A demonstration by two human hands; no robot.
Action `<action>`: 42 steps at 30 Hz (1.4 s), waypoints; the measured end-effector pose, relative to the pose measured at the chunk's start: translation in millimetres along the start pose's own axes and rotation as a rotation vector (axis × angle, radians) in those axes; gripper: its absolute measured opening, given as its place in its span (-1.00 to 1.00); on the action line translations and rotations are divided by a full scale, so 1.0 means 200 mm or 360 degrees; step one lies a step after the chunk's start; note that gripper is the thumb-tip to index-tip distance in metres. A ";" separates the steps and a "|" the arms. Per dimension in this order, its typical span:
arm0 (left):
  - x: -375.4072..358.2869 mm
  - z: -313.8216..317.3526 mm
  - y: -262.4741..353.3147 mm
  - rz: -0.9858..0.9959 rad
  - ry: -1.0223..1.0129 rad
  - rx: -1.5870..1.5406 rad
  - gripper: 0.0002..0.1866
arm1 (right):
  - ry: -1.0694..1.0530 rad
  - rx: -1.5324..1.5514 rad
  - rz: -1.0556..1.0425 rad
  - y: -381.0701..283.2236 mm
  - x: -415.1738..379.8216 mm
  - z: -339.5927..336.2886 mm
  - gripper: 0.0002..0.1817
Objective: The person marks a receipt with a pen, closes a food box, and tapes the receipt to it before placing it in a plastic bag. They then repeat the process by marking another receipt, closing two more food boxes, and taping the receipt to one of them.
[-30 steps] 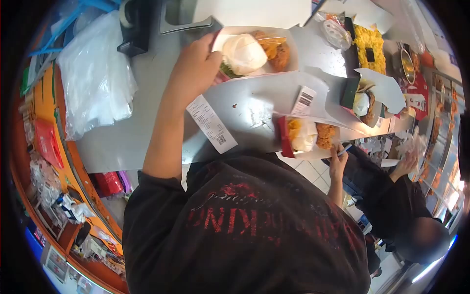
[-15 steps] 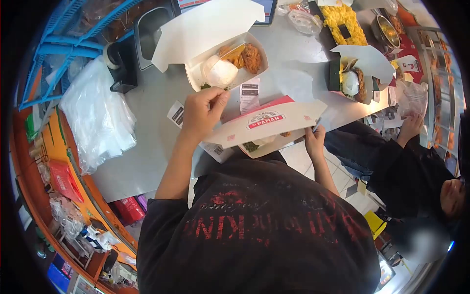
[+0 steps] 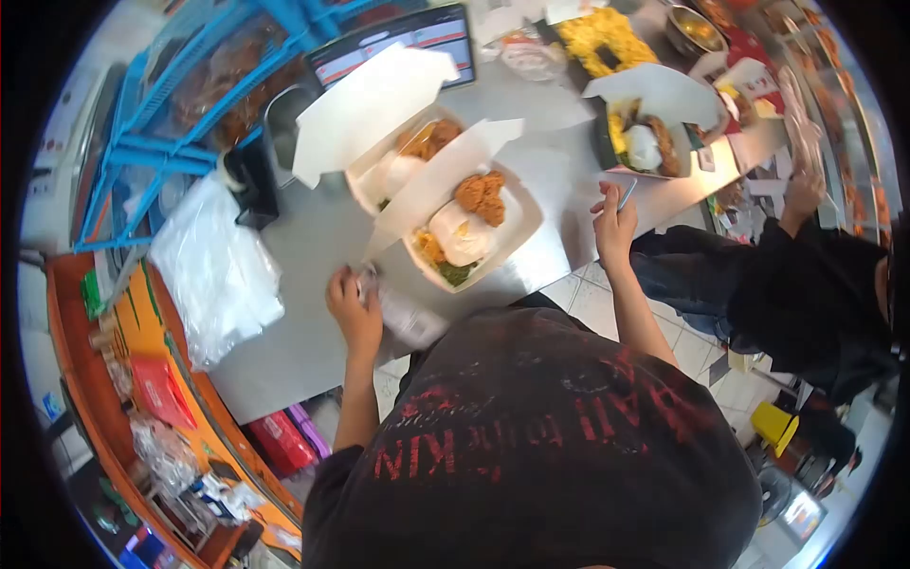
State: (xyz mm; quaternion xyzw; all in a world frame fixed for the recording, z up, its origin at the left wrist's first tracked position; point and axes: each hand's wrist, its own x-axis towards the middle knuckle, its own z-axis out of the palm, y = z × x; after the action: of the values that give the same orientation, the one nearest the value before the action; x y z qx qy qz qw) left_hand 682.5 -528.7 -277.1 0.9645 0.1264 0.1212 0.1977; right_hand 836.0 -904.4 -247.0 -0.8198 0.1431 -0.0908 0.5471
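Observation:
An open white takeaway box (image 3: 524, 248) holds rice, fried chicken (image 3: 481, 197) and chopped greens near the counter's front edge. Its raised lid overlaps a second open box (image 3: 365, 190) with rice and chicken just behind. Left of the front box, my left hand (image 3: 355, 311) is closed on the end of a printed receipt (image 3: 409, 321), which is smeared by motion. My right hand (image 3: 614, 226) is away from the boxes on the right, with a thin pen (image 3: 627, 193) pinched between its fingers.
A tablet (image 3: 398, 52) stands at the back beside blue racks (image 3: 180, 114). Plastic bags (image 3: 218, 275) lie on the left of the metal counter. To the right are a black food box (image 3: 645, 147) and a tray of yellow food (image 3: 607, 43). A co-worker (image 3: 796, 294) stands at right.
The front box's lid has gone from lowered to raised, and the box sits further back against the other. My left hand came down to the receipt; my right hand left the lid.

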 end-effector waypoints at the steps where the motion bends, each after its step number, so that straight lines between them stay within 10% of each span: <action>1: -0.08 -0.04 0.01 -0.0030 -0.0242 -0.0579 -0.61 | 0.0080 0.0079 -0.0100 -0.01 0.04 -0.05 -0.70; 5: -0.03 -0.34 0.59 -0.0379 -0.0636 -0.1817 -0.80 | 0.0255 -0.0474 -0.0626 0.01 0.18 -0.20 -0.80; 9: 0.24 -0.18 1.14 0.0373 -0.0173 -0.1597 -0.62 | 0.0151 -0.0641 -0.0804 -0.09 0.24 -0.21 -0.80; 11: 0.38 0.15 1.34 0.0843 0.0285 -0.0616 -0.56 | 0.0096 -0.0871 -0.0782 -0.02 0.30 -0.18 -0.84; 13: 0.49 0.38 1.55 0.0100 -0.0487 -0.1162 -0.56 | 0.0036 -0.1116 -0.0775 0.00 0.36 -0.19 -0.87; 19: 0.59 0.71 1.63 0.0394 -0.0599 0.0099 -0.47 | 0.0058 -0.0745 -0.0778 -0.02 0.41 -0.24 -0.93; 29: 0.45 0.49 1.44 0.0197 -0.0431 -0.0798 -0.47 | 0.0073 -0.0169 -0.0924 -0.17 0.27 -0.13 -0.92; 33: 0.12 0.05 1.15 0.0574 0.0805 -0.0916 -0.62 | -0.0349 0.0110 -0.0626 -0.23 0.05 -0.12 -0.86; 35: -0.03 0.07 0.85 0.0071 0.0830 -0.0743 -0.65 | -0.0355 0.0064 -0.0925 -0.18 -0.07 -0.01 -0.83; 36: -0.05 0.10 0.72 0.0067 0.0840 -0.0750 -0.65 | -0.0494 0.0163 -0.0449 -0.23 -0.18 0.03 -0.72; 38: -0.06 0.15 0.51 -0.0703 0.0528 -0.1037 -0.59 | -0.0724 0.0397 0.0439 -0.15 -0.30 0.13 -0.32; 42: 0.10 0.05 0.48 -0.0682 -0.0443 -0.1655 -0.49 | -0.0699 0.0582 0.0755 -0.16 -0.64 0.33 -0.25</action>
State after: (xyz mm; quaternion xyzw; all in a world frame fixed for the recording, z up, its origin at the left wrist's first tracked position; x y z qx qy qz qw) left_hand 722.8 -612.1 -243.1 0.7002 0.2156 -0.0033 0.6806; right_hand 739.7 -792.4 -241.5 -0.6525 0.1899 0.1927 0.7079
